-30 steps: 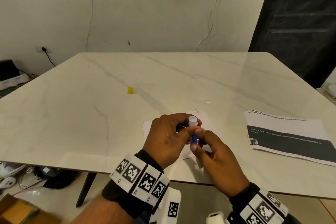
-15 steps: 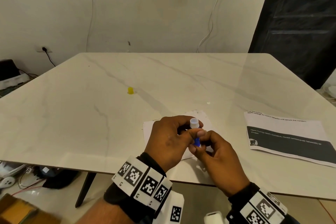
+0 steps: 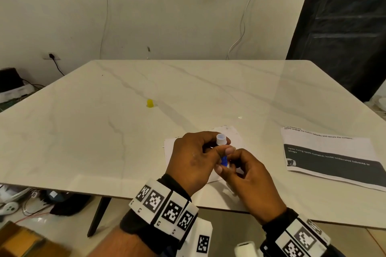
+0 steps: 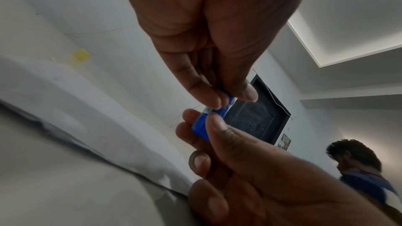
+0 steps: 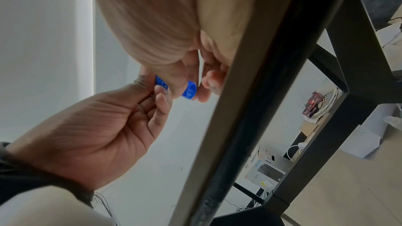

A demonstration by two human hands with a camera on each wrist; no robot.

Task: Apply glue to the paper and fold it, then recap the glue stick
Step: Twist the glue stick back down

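My left hand (image 3: 193, 158) is pinching the glue stick (image 3: 224, 160), a small blue plastic tube with an open white tip facing up, and my right hand (image 3: 248, 177) pinches its blue twist base from below. Both hover over the white paper (image 3: 170, 148) near the front edge of the glossy marble table (image 3: 104, 131). The yellow cap (image 3: 150, 103) sits well apart, mid-table.
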